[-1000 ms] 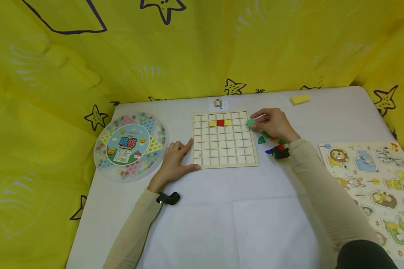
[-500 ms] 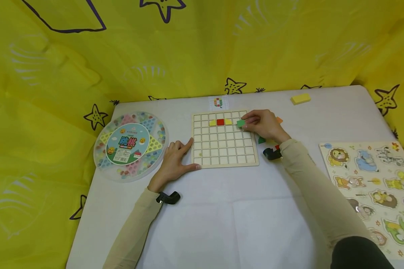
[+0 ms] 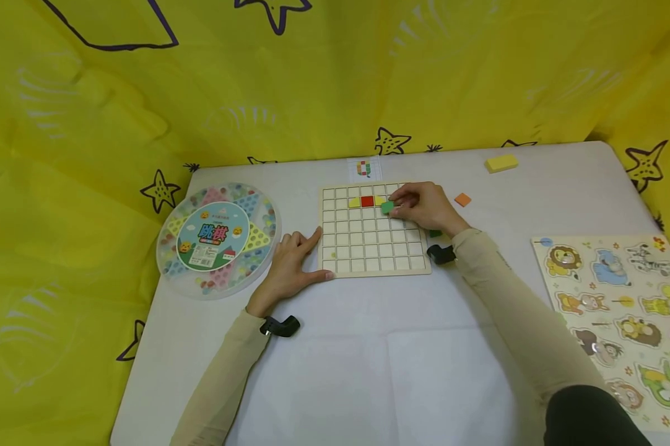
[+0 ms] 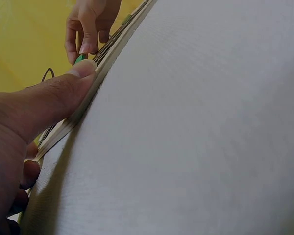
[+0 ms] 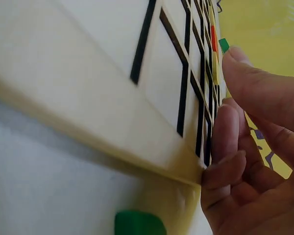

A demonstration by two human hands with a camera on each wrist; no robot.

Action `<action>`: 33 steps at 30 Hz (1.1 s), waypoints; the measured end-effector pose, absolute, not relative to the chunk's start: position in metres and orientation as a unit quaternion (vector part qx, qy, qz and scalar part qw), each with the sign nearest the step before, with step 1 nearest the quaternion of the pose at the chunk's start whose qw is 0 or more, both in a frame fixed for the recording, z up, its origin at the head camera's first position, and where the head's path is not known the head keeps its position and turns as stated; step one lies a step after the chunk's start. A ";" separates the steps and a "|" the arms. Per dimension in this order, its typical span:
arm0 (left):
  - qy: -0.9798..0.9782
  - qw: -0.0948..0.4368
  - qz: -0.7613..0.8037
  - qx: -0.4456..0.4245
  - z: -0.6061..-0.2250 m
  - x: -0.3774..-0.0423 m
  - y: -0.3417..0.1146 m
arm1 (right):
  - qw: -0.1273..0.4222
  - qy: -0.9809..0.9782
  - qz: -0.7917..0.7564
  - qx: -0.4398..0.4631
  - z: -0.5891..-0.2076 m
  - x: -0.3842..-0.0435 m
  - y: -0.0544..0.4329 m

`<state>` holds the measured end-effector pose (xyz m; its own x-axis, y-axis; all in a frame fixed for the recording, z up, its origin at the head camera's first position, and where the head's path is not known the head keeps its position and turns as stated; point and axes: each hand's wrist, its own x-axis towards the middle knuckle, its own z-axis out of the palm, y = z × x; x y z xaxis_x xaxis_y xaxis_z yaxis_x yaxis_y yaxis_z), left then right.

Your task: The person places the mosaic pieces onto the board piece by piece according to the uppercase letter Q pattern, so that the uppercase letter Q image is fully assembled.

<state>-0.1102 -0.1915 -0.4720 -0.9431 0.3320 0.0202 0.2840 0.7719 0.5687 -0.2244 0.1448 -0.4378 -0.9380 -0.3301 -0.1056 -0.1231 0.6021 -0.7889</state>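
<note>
My right hand (image 3: 426, 205) pinches a small green tile (image 3: 387, 207) between thumb and fingers, close over the upper right part of a wooden grid board (image 3: 376, 248). In the right wrist view, the tile (image 5: 224, 45) sticks out past the thumb tip. A red tile (image 3: 367, 201) lies on the board between two yellow tiles (image 3: 355, 202), in one row. My left hand (image 3: 289, 263) rests at the board's lower left corner, thumb on the near edge and index finger against the left side. The left wrist view has its thumb (image 4: 63, 95) lying along the edge.
Behind the board lies a pattern card (image 3: 364, 168). An orange tile (image 3: 462, 199) and a green piece (image 3: 435, 233) lie to its right, partly near the right wrist. A round Chinese checkers box (image 3: 218, 238) is left, an animal puzzle (image 3: 613, 310) right, a yellow block (image 3: 501, 163) at the back.
The right hand has carried the green tile leftward from beside the board to over its upper right squares, uncovering the orange tile. The left hand stays at the corner.
</note>
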 end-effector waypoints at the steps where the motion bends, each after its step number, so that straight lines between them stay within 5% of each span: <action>1: 0.940 0.040 0.295 0.164 -0.472 -0.110 -0.192 | 0.122 0.888 -0.424 -0.128 -0.437 -0.224 0.144; 33: 0.939 0.039 0.299 0.165 -0.471 -0.110 -0.192 | 0.127 0.895 -0.409 -0.121 -0.438 -0.226 0.134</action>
<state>-0.1104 -0.1916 -0.4711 -0.9425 0.3332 0.0258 0.2867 0.7663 0.5750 -0.2260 0.1337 -0.4375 -0.9386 -0.3201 -0.1291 -0.1117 0.6356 -0.7639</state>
